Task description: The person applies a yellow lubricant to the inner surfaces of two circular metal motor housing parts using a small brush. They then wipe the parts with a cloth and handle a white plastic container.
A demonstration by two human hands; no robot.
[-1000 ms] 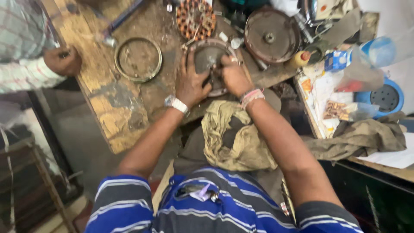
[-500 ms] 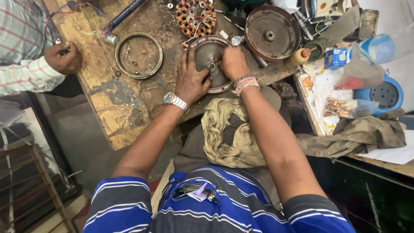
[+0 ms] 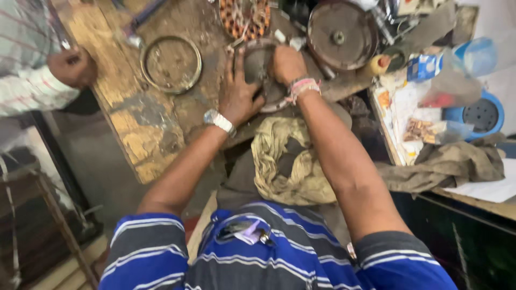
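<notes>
Both hands work on a round, dark metal motor housing [image 3: 263, 72] at the near edge of the wooden tabletop [image 3: 134, 134]. The left hand [image 3: 236, 94], a watch at its wrist, lies spread over the housing's left side with fingers pressed to its rim. The right hand [image 3: 287, 64] is closed in a fist on the top right; what it grips, if anything, is hidden. Compared with half a second ago, the right hand has shifted slightly onto the housing's centre while the left keeps its brace, which suggests pressing or turning at the hub. Just beyond lies a copper-wound stator [image 3: 244, 16]; to the left, a shallow metal ring [image 3: 171, 63], holding nothing. A second round cover [image 3: 337, 35] sits to the right. A yellowish rag [image 3: 285, 166] lies on the lap. Another person's hand [image 3: 72, 65] rests at the tabletop's far left edge.
</notes>
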